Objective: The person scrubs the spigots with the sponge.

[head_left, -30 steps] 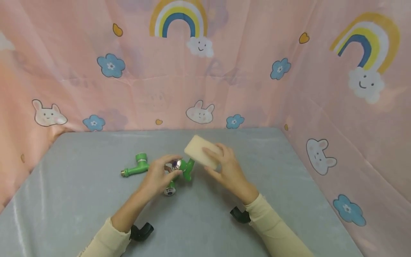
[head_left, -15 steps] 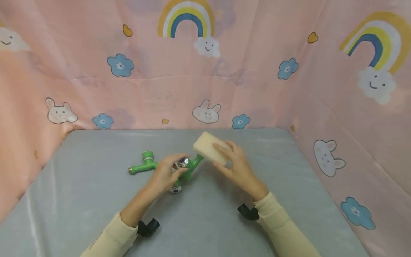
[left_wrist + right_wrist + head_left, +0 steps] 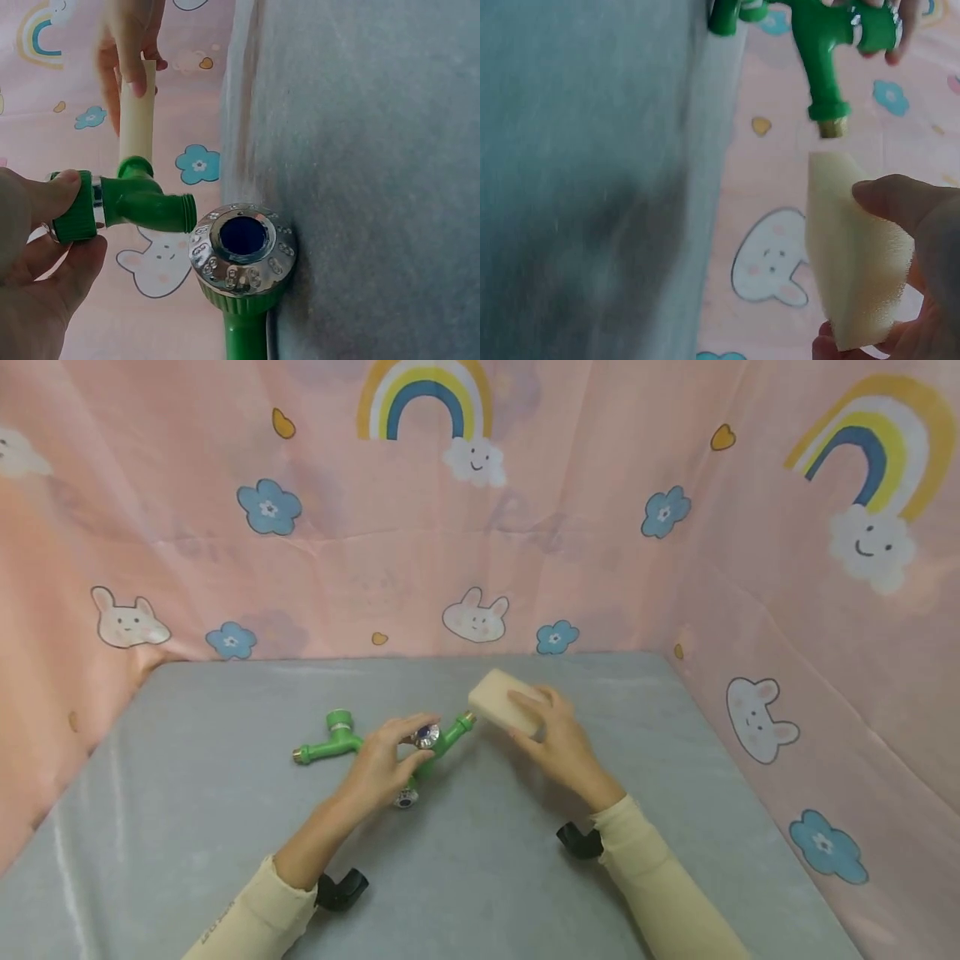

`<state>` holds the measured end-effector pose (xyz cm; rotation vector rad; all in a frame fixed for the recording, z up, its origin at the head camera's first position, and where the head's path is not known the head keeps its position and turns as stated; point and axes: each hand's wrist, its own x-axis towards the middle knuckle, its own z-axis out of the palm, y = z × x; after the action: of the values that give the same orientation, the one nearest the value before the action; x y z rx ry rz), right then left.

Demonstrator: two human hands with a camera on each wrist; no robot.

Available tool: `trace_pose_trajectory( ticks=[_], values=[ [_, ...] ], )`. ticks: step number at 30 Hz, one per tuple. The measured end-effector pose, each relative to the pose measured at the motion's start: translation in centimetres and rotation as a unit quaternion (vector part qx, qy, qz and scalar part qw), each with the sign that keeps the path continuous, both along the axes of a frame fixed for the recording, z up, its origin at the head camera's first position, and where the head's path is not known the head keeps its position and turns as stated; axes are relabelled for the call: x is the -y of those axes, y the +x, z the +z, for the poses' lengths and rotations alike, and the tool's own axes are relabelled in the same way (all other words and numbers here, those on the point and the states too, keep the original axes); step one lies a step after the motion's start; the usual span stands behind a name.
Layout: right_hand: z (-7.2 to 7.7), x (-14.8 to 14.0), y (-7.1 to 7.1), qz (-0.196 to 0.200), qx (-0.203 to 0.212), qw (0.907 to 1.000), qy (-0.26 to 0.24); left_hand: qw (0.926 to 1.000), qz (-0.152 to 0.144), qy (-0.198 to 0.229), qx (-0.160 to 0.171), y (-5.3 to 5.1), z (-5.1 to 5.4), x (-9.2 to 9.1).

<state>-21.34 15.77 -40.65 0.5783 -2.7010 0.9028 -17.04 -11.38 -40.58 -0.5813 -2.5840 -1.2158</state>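
Note:
My left hand [image 3: 375,777] grips a green faucet [image 3: 448,738] by its ribbed knob, between thumb and fingers. In the left wrist view the threaded spout of this faucet [image 3: 157,208] points toward the right. A cream sponge block [image 3: 504,700] is in my right hand [image 3: 564,745], pinched between thumb and fingers. From the right wrist view, the faucet's brass-tipped end [image 3: 831,126] lies just above the sponge [image 3: 855,251], with a small gap between. Both are held above the table.
Left of the held faucet, a second green faucet [image 3: 330,747] lies on the grey cloth-covered table [image 3: 480,877]. A third one with a silver-rimmed knob [image 3: 244,251] sits below my left hand. Black curved pieces [image 3: 343,891] show beside both wrists. A pink printed curtain [image 3: 585,577] borders the table.
The sponge has moved right, away from the faucet, and its brass end now shows uncovered. The held faucet has tilted a little. Both hands keep their hold.

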Motion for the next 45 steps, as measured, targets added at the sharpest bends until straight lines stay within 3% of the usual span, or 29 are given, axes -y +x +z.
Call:
trace_pose_trajectory(
  ticks=[3,7,11,15,21,25,27,33,36,42,45],
  values=[
    [0.5,-0.2,0.0,-0.004,-0.014,0.9998,-0.015,1.0,0.0,0.008,0.001,0.0,0.0,0.1],
    [1.1,0.6,0.8,0.038,-0.032,0.9983,-0.031,0.9993,-0.011,0.032,0.014,-0.1,-0.1,0.3],
    [1.2,1.9,1.9,0.072,-0.039,0.9963,-0.023,0.9966,-0.013,0.066,0.048,-0.4,-0.3,0.6],
    [0.9,2.4,2.3,0.066,-0.04,0.997,-0.011,0.9908,-0.008,0.104,0.087,-0.7,-0.4,0.7],
    [0.1,1.5,1.1,0.042,-0.027,0.9987,0.002,0.9817,0.001,0.135,0.134,-1.1,-0.3,0.8],
    [0.2,0.5,0.5,0.017,-0.021,0.9996,-0.004,0.9666,0.003,0.183,0.179,-1.2,-0.3,0.9],
    [0.5,0.4,0.5,0.022,-0.021,0.9994,-0.016,0.9575,-0.002,0.21,0.198,-1.2,-0.4,1.1],
    [1.7,1.4,1.8,0.124,-0.031,0.9904,-0.054,0.9332,-0.039,0.266,0.238,-1.3,-0.4,1.4],
    [1.8,1.9,2.3,0.144,-0.022,0.9874,-0.063,0.9185,-0.063,0.296,0.254,-1.2,-0.3,1.4],
    [0.9,1.1,1.4,0.104,0.025,0.9918,-0.07,0.882,-0.09,0.351,0.301,-1.3,-0.5,1.5],
    [0.3,0.3,0.7,0.083,0.04,0.9935,-0.067,0.8706,-0.091,0.363,0.319,-1.3,-0.6,1.4]
  ],
)
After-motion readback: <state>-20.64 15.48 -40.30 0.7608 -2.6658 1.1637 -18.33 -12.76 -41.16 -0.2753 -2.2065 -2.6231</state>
